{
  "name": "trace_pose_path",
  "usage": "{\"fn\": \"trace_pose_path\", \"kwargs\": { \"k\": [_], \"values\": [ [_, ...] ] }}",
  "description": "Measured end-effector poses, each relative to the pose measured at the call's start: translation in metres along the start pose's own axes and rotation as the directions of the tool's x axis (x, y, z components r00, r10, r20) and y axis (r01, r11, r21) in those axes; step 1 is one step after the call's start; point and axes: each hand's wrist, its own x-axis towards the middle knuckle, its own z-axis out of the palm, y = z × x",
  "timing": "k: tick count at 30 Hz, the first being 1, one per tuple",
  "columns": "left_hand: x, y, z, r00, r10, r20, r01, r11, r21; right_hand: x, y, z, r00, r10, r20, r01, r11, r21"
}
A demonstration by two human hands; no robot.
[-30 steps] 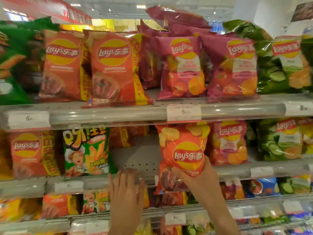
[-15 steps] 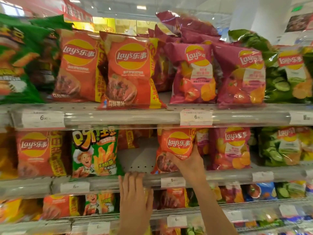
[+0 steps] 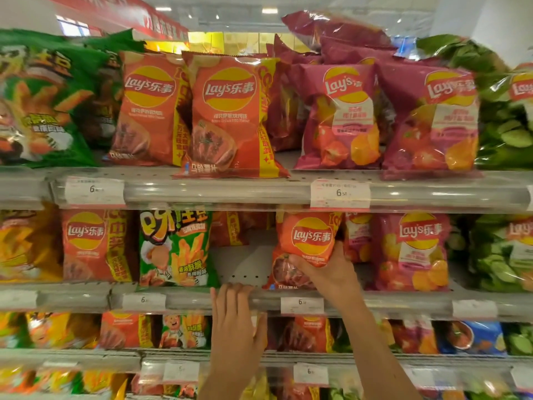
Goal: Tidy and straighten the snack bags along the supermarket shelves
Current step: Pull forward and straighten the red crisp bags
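Note:
My right hand (image 3: 328, 272) grips the lower half of an orange-red Lay's bag (image 3: 308, 241). The bag stands upright on the middle shelf (image 3: 403, 303), just right of a bare gap. My left hand (image 3: 233, 321) rests on the front edge of that shelf below the gap, fingertips curled over the rail, holding no bag. A green fries bag (image 3: 176, 249) stands left of the gap and a pink Lay's bag (image 3: 412, 252) stands right of the held bag.
The top shelf (image 3: 219, 192) carries orange-red Lay's bags (image 3: 230, 116), pink bags (image 3: 337, 116) and green bags at both ends. One orange-red bag there overhangs the rail. Lower shelves (image 3: 86, 356) hold more bags. Price tags (image 3: 340, 194) line the rails.
My right hand has lifted the orange-red bag from in front of the rail and set it back onto the middle shelf. My left hand has stayed on the shelf edge.

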Motion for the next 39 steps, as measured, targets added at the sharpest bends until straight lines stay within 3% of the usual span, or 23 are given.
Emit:
{"fn": "trace_pose_path", "kwargs": {
  "k": [8,12,14,17,21,28,35,39],
  "values": [
    [0.002,-0.003,-0.002,0.999,0.008,0.041,-0.006,0.999,-0.054,-0.010,0.002,-0.005,1.000,-0.006,0.008,0.006,0.999,-0.049],
    [0.003,-0.002,-0.016,0.998,0.041,0.057,-0.031,0.986,-0.162,-0.024,0.002,0.001,0.985,-0.084,-0.148,0.082,0.996,-0.020],
    [0.000,-0.006,-0.030,0.996,0.053,0.068,-0.033,0.960,-0.279,-0.034,0.003,0.008,0.944,-0.145,-0.296,0.141,0.989,-0.034],
    [0.000,-0.020,-0.058,0.997,-0.035,0.067,0.062,0.890,-0.451,-0.051,-0.002,0.024,0.828,-0.235,-0.509,0.266,0.964,-0.013],
    [0.005,-0.059,-0.101,0.984,-0.170,-0.046,0.117,0.827,-0.550,-0.073,-0.026,0.058,0.743,-0.270,-0.613,0.360,0.933,0.026],
    [0.026,-0.175,-0.166,0.897,-0.395,-0.197,0.209,0.774,-0.598,-0.102,-0.085,0.149,0.852,-0.221,-0.474,0.325,0.934,0.148],
    [0.046,-0.254,-0.197,0.921,-0.334,-0.201,0.175,0.815,-0.552,-0.111,-0.119,0.217,0.932,-0.127,-0.339,0.217,0.946,0.242],
    [0.055,-0.266,-0.193,0.933,-0.347,-0.094,0.239,0.793,-0.561,-0.114,-0.124,0.222,0.946,-0.089,-0.313,0.174,0.950,0.258]
  ]
}}
